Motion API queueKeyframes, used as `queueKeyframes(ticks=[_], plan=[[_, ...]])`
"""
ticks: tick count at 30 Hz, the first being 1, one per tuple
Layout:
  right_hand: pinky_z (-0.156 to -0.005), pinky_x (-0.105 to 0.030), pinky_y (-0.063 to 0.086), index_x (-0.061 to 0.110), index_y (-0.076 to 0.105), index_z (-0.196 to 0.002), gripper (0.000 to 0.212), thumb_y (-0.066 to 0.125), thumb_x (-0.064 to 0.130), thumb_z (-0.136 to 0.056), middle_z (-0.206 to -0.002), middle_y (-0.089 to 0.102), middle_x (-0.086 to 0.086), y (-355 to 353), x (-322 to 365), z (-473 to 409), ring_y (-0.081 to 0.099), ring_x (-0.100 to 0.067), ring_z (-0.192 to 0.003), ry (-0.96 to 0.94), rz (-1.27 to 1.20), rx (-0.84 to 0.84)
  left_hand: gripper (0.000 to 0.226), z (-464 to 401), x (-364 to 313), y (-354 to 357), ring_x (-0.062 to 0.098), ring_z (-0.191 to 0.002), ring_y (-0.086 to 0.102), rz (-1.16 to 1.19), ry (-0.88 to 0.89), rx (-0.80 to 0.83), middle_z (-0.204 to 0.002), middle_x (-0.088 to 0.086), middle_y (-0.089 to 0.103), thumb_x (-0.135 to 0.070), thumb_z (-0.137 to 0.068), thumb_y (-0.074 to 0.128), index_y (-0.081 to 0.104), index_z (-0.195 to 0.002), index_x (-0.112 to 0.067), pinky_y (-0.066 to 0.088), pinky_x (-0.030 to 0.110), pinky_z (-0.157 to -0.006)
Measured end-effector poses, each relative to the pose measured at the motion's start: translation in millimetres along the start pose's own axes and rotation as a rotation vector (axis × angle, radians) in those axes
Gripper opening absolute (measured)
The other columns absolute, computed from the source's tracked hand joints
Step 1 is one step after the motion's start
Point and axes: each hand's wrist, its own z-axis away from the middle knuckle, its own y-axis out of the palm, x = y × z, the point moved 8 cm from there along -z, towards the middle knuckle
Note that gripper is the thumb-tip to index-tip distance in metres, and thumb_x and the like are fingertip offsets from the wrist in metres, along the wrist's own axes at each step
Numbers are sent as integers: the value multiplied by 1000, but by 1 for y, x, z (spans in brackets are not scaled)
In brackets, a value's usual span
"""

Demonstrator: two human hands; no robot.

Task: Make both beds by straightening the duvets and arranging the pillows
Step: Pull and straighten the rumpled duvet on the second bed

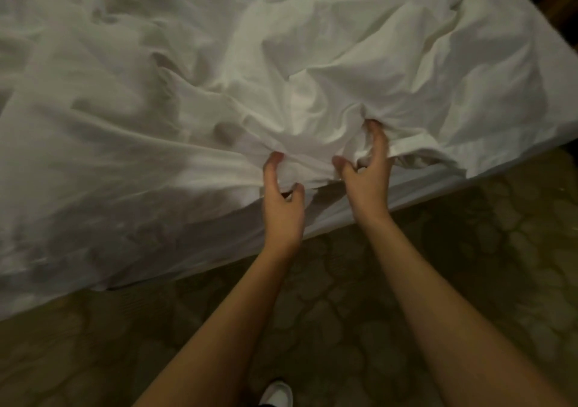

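A rumpled white duvet [187,78] covers the bed and fills the upper part of the view. Its near edge hangs over the side of the mattress. My left hand [281,200] grips a bunch of the duvet's edge, thumb and fingers curled into the cloth. Just to the right, my right hand [366,172] holds another fold of the same edge, its fingers dug under the fabric. Creases fan out from both hands across the duvet. No pillow is in view.
The bed's side [406,193] runs diagonally from lower left to upper right. Patterned dark carpet [469,265] lies below it. A white shoe tip [276,392] shows at the bottom edge. The bed's corner is at the right.
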Motion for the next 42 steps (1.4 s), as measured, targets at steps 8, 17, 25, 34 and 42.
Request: queueKeyframes(ticks=[8, 17, 25, 34, 42], plan=[[-103, -24, 42, 34, 35, -143, 71, 68, 10, -85, -139, 30, 8, -4, -17, 34, 39, -7, -125, 36, 26, 67, 73, -5, 8, -7, 23, -116, 53, -178, 40, 79, -135, -1, 47, 13, -88, 41, 29, -144, -32, 47, 30, -98], [-94, -24, 51, 53, 27, -128, 80, 65, -1, -84, -147, 29, 1, 20, -27, 68, 39, -14, -130, 51, -82, 62, 80, -7, 15, -29, 38, -102, 58, -659, 298, 75, -120, 25, 56, -7, -91, 52, 12, -133, -63, 52, 49, -86], [-104, -45, 44, 59, 23, -128, 88, 62, -6, -84, -148, 29, 6, 30, -27, 67, 33, -12, -135, 25, -21, 40, 72, -20, 17, -22, 11, -83, 55, -699, 386, 204, -98, -2, 54, -5, -94, 50, 16, -148, -37, 47, 26, -75], [-79, -15, 52, 63, 34, -118, 88, 57, -14, -84, -143, 39, -4, 11, -32, 75, 54, -12, -116, 94, -45, 109, 91, 18, 18, -26, 10, -71, 59, -690, 466, 289, -84, -3, 60, 6, -81, 62, 18, -143, -44, 49, 23, -64], [-96, -33, 51, 68, 23, -122, 85, 62, 1, -87, -140, 35, 20, 25, -5, 83, 43, -4, -127, 16, -63, 86, 77, 27, -30, -61, 16, -70, 56, -601, 578, 146, -105, -1, 64, 5, -86, 54, 24, -144, -35, 49, 33, -63]])
